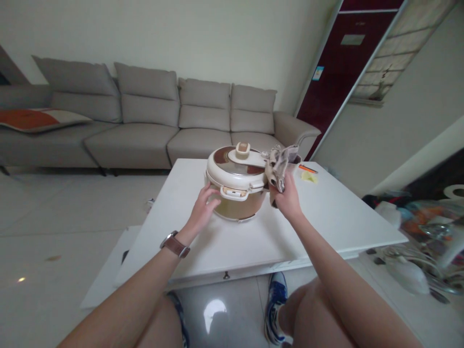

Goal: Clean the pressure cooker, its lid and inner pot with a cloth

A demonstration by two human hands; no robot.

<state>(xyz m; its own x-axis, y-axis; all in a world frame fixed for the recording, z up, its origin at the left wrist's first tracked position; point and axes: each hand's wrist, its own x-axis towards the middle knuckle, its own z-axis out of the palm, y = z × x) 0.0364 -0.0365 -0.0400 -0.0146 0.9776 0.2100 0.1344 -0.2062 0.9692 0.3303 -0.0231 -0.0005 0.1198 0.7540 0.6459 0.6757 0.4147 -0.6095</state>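
Head view: round cream-and-gold lidded pot (237,180), likely heavy; hold at white handle (234,196).
Right hand (288,199) grips crumpled beige-brown cloth (279,166); left hand (203,208) open-fingered.

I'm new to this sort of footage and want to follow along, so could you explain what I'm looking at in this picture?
Happily. There's no machine here: the grip is just a person's two bare hands. The single picture comes from a camera worn on that person's head, looking forward and down, so both arms reach in from the bottom.

On the white table stands a large lidded pot. Near the table's far right corner lie a thin orange item and a small yellowish piece, too small to identify.

The right hand holds a bunched cloth at the pot's right side. The left hand is open beside the pot's left side, holding nothing.
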